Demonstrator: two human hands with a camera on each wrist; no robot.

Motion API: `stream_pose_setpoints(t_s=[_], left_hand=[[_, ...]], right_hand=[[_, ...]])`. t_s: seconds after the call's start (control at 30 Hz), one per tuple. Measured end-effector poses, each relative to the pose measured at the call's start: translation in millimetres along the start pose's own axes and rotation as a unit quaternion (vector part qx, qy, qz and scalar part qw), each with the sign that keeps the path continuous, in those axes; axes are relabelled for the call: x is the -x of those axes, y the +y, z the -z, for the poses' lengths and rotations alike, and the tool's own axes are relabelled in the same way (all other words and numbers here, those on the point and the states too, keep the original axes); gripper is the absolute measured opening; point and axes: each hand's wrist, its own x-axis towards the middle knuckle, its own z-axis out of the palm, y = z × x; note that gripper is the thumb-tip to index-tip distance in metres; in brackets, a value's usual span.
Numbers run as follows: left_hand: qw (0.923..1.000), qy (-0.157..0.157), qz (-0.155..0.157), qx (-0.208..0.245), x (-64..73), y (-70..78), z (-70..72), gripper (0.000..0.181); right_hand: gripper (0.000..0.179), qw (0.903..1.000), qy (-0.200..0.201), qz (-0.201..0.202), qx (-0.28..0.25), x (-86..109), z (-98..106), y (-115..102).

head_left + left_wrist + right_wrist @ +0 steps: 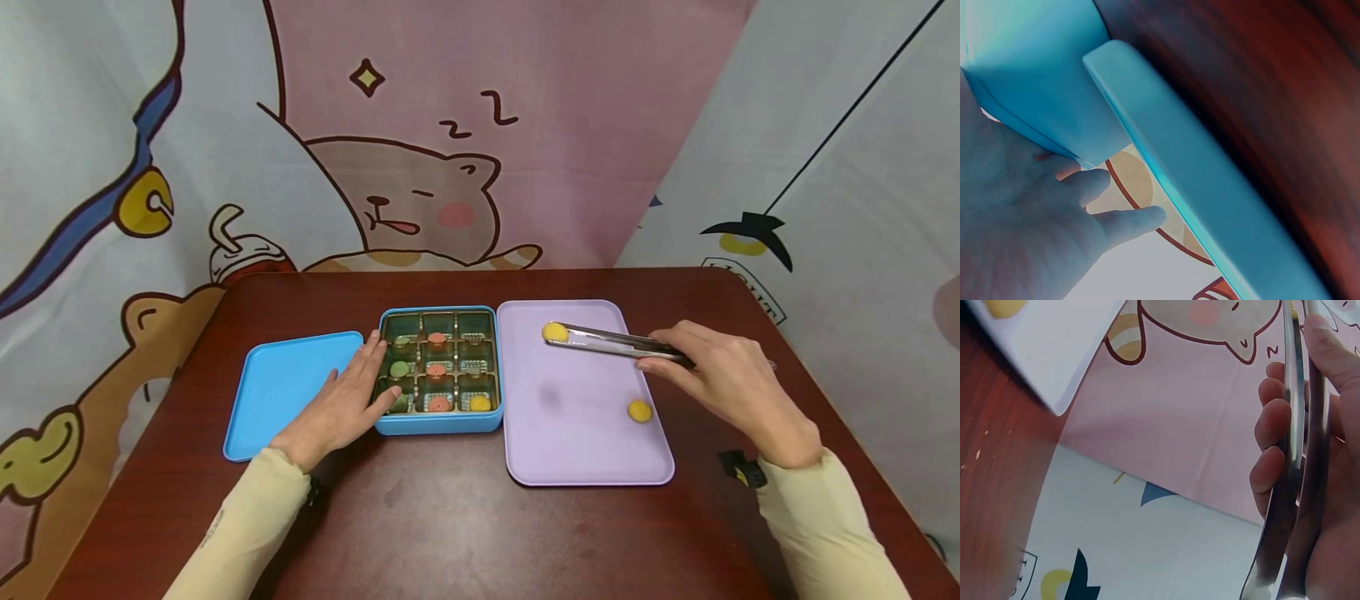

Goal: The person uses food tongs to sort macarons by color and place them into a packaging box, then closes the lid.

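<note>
1. One yellow ball sits in the tongs over the lilac tray.
2. Your right grip pinches the tongs.
3. Your left grip, spread, touches the blue box left of the tray.

Near side: wide lane over bare tabletop. Box and purple tray sit edge to edge, no lane between. Left hand bars box's left side, blue lid beyond. Tongs and right hand block tray's far right; loose yellow ball near right edge; near left free.
</note>
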Motion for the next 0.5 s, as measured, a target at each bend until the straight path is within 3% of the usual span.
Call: stream_pose_setpoints(t_s=[0.5], left_hand=[[1.0000, 0.000, -0.001, 0.002, 0.6, -1.4, -0.7, 0.085]], right_hand=[[0.035, 0.9994, 0.002, 0.031, -0.018, -20.6, -6.1, -13.0]])
